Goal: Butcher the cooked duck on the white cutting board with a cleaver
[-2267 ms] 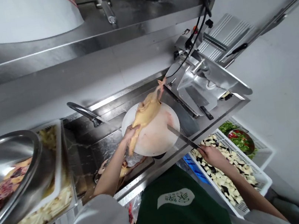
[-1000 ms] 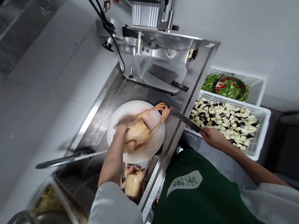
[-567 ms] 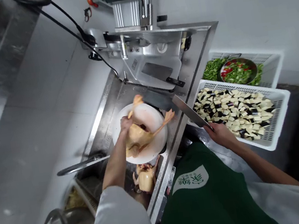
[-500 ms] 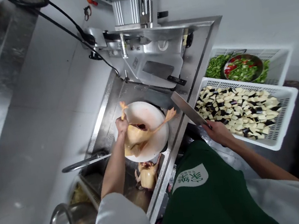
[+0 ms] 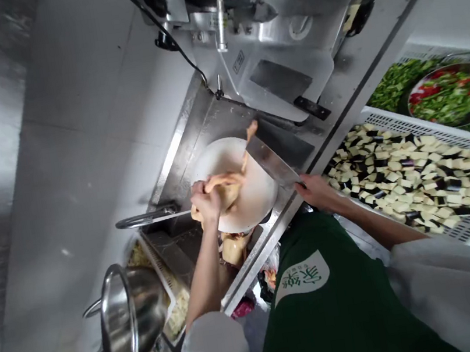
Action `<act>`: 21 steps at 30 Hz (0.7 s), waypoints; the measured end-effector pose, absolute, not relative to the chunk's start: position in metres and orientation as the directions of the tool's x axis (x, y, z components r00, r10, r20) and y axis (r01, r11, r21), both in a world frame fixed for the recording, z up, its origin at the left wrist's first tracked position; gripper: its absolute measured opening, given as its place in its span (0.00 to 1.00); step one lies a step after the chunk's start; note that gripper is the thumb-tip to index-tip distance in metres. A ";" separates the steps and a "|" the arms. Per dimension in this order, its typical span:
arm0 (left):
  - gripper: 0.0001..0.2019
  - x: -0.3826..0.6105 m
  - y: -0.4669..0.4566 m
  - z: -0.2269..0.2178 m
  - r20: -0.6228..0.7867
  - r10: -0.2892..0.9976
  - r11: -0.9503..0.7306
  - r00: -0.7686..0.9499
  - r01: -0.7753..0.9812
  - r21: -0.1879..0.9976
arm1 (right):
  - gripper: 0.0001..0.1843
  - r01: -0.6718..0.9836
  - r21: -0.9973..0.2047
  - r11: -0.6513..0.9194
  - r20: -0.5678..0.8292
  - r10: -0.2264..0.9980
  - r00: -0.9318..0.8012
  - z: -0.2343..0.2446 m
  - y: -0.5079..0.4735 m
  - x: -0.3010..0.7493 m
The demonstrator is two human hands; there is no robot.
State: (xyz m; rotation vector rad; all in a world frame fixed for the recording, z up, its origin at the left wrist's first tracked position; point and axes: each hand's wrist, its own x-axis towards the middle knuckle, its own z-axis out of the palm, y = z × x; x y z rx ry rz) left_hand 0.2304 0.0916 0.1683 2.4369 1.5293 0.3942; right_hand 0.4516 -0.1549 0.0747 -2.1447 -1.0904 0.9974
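Observation:
My left hand [image 5: 206,202] is closed on a plucked, pale yellow duck [image 5: 229,194] with webbed feet, over a round white cutting board [image 5: 253,211]. One leg of the bird points up and away from me. My right hand [image 5: 315,190] grips the handle of a cleaver [image 5: 272,161]. Its broad blade hangs over the board's right side, near the outstretched foot; whether they touch I cannot tell. A second plucked bird [image 5: 233,249] lies in the metal sink just below the board, partly hidden by the board and my left arm.
On the right stand a white basket of cut eggplant [image 5: 415,172] and a pan of chopped peppers [image 5: 455,96] on greens. A slicing machine [image 5: 257,31] with another cleaver [image 5: 283,83] on it is behind the board. Steel pots [image 5: 136,317] stand at lower left.
My left hand has turned the duck and drawn it toward the board's near left. The cleaver has moved left over the board. My view has shifted closer and to the left.

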 end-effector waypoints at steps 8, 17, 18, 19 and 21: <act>0.11 0.245 0.087 0.132 0.087 0.910 -0.411 0.406 0.854 0.319 | 0.13 0.031 -0.844 -0.535 -0.486 0.788 0.377 0.061 -0.188 0.452; 0.08 0.241 0.066 0.106 0.283 0.871 -0.492 0.402 0.717 0.494 | 0.12 0.175 -0.839 -0.515 -0.484 0.854 0.191 0.050 -0.189 0.441; 0.08 0.239 0.069 0.106 0.284 0.873 -0.488 0.397 0.719 0.494 | 0.12 0.181 -0.839 -0.513 -0.486 0.857 0.170 0.048 -0.190 0.440; 0.09 0.238 0.072 0.105 0.280 0.878 -0.478 0.388 0.725 0.495 | 0.13 0.181 -0.837 -0.516 -0.493 0.855 0.159 0.046 -0.191 0.440; 0.10 0.236 0.078 0.106 0.206 0.900 -0.435 0.384 0.756 0.489 | 0.13 0.166 -0.837 -0.522 -0.505 0.852 0.136 0.043 -0.191 0.441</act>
